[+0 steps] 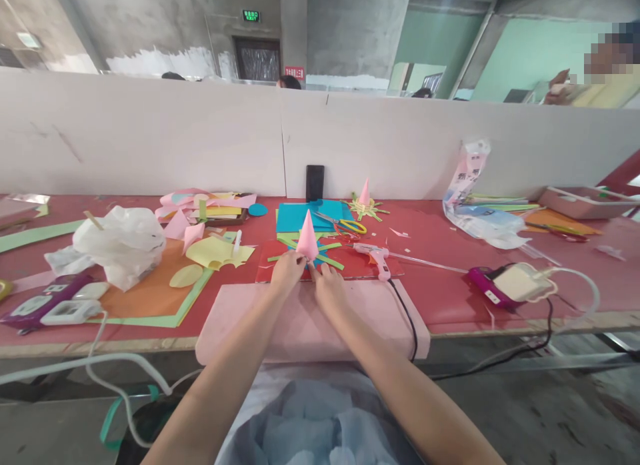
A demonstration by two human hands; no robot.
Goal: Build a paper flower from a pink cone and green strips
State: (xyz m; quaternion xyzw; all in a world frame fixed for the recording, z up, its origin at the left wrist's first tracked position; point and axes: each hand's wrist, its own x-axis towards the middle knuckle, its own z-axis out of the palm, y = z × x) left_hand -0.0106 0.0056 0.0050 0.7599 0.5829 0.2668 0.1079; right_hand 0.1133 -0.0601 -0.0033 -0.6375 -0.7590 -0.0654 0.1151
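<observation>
Pink paper cone [308, 235] stands upright, tip up, on the red board [270, 268] at the middle of the surface [430, 298], just beyond the pink pad [310, 328] on the near edge. Green strips [331, 261] and blue paper spread out around its base.

Left hand [287, 271]: fingers bent, tips touching the cone's base on the near left side; whether they pinch the paper cannot be told. Right hand [330, 286]: fingers curled just right of the base, over the near strips; grip partly hidden, cannot tell if closed on anything.

Handling (judged): cone very light, hollow, thin-walled; stiff along its height, yet easily dented at the side or crushed at the tip. Paper likely not slippery. Best hold low, near the base rim, with a light pinch. Strips limp and prone to creasing; hold flat close to the centre.

Nearby: glue gun [373, 253] lies right of the hands; scissors [353, 226] rest beyond them near the blue sheets [294, 218]. A second pink cone [365, 193] stands farther right, green strips about its base.
</observation>
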